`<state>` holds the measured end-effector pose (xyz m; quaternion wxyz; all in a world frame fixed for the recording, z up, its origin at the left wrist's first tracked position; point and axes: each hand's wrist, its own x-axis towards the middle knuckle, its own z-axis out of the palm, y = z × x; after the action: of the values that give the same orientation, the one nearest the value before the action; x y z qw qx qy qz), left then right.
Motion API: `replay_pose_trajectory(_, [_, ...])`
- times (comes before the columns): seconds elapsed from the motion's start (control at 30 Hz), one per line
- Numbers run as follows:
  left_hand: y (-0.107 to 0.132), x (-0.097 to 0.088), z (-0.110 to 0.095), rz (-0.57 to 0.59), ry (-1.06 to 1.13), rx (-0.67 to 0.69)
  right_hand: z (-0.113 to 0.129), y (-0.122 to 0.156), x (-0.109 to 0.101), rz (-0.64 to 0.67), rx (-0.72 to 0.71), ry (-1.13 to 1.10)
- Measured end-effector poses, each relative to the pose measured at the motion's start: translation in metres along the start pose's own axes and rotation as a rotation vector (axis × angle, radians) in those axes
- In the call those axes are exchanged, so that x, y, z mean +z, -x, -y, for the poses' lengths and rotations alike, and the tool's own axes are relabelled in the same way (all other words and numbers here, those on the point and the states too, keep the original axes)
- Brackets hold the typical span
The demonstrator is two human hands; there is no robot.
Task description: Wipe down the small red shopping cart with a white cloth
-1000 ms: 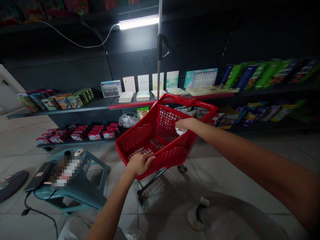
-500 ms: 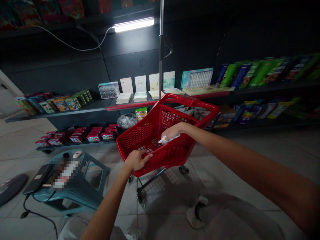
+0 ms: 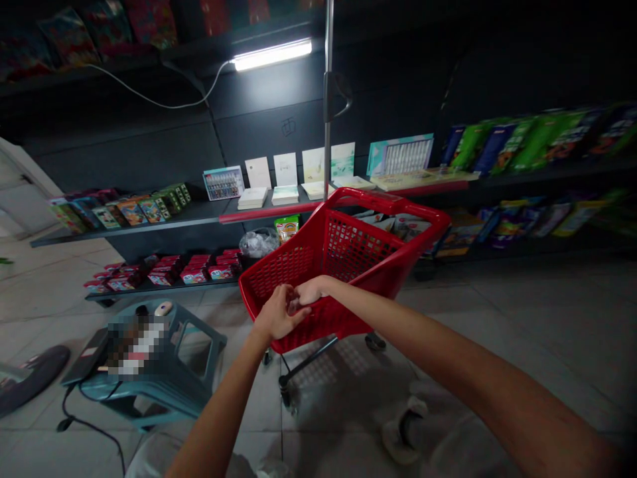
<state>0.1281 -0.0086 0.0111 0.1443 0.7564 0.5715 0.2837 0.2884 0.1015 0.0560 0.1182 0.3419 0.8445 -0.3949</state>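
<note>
A small red plastic shopping cart point(image 3: 343, 259) on wheels stands on the tiled floor in front of me. My left hand point(image 3: 277, 313) grips the cart's near rim, fingers curled over the edge. My right hand point(image 3: 309, 292) reaches over the same rim into the basket, just beside the left hand, fingers closed. The white cloth it held earlier is hidden now, so I cannot make out what is in it.
A teal plastic stool point(image 3: 164, 362) with a phone and small items stands at the left, a cable trailing on the floor. Dark shelves point(image 3: 149, 222) behind the cart hold coloured boxes, notebooks and packets. A metal pole point(image 3: 327, 99) rises behind the cart. A slipper point(image 3: 403, 431) lies at lower right.
My right hand has moved from the cart's far right side down and left to the near rim, next to my left hand. The white cloth has gone out of sight.
</note>
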Motion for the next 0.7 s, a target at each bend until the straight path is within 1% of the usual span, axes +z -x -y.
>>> replay_pose_trajectory(0.1, [-0.002,-0.002,0.002,0.057,-0.036,-0.003,-0.011,0.014,-0.014,-0.026,0.013,0.069])
replay_pose_trajectory(0.23, [-0.007,-0.005,0.001,0.182,-0.097,-0.008,-0.034,0.046,-0.039,-0.094,0.033,0.147])
replay_pose_trajectory(0.27, [-0.008,-0.006,0.001,0.200,-0.116,-0.004,-0.041,0.055,-0.043,-0.125,0.033,0.168])
replay_pose_trajectory(0.3, [-0.010,-0.007,0.001,0.212,-0.138,0.002,-0.049,0.065,-0.045,-0.187,0.023,0.203])
replay_pose_trajectory(0.33, [-0.011,-0.007,0.000,0.220,-0.159,0.012,-0.058,0.076,-0.044,-0.291,0.002,0.251])
replay_pose_trajectory(0.37, [-0.012,-0.008,0.001,0.224,-0.180,0.026,-0.067,0.086,-0.041,-0.431,-0.030,0.306])
replay_pose_trajectory(0.4, [-0.013,-0.008,0.001,0.224,-0.200,0.040,-0.076,0.097,-0.036,-0.598,-0.072,0.359])
replay_pose_trajectory(0.47, [-0.014,-0.008,0.001,0.215,-0.231,0.069,-0.093,0.115,-0.022,-0.923,-0.151,0.426])
replay_pose_trajectory(0.5, [-0.015,-0.007,0.001,0.208,-0.244,0.084,-0.100,0.122,-0.013,-1.047,-0.169,0.434])
replay_pose_trajectory(0.6, [-0.018,-0.005,0.001,0.198,-0.280,0.134,-0.114,0.131,0.013,-1.361,-0.156,0.414])
replay_pose_trajectory(0.7, [-0.023,-0.004,0.001,0.222,-0.302,0.162,-0.121,0.126,0.034,-1.656,-0.086,0.299])
